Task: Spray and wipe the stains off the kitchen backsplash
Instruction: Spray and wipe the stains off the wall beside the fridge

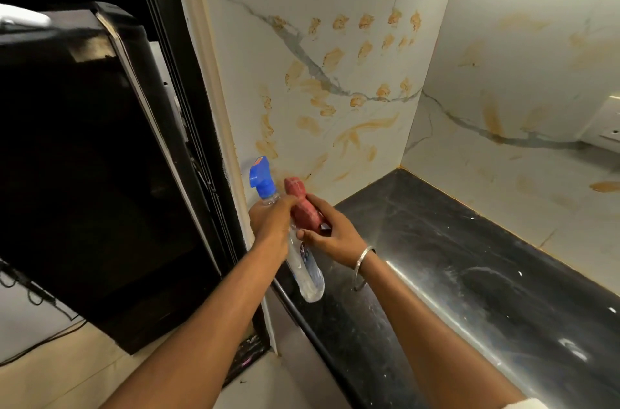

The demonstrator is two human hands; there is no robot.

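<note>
A clear spray bottle [307,271] with a blue trigger head [262,175] is gripped around its neck by my left hand [272,224], nozzle up and tilted toward the wall. My right hand [330,234] holds a rolled red cloth [302,202] right beside the bottle, and its thumb touches the bottle's body. Both hands meet just in front of the white marble backsplash [318,127]. Several orange-brown stains [340,21] dot that left panel, with smears lower down. The right backsplash panel [523,80] carries fainter orange smears.
A black stone countertop [469,257] with white specks runs along the right wall. A black appliance [84,157] stands at the left beyond a dark frame. A white wall socket [607,127] sits at the far right. Cables lie on the floor at lower left.
</note>
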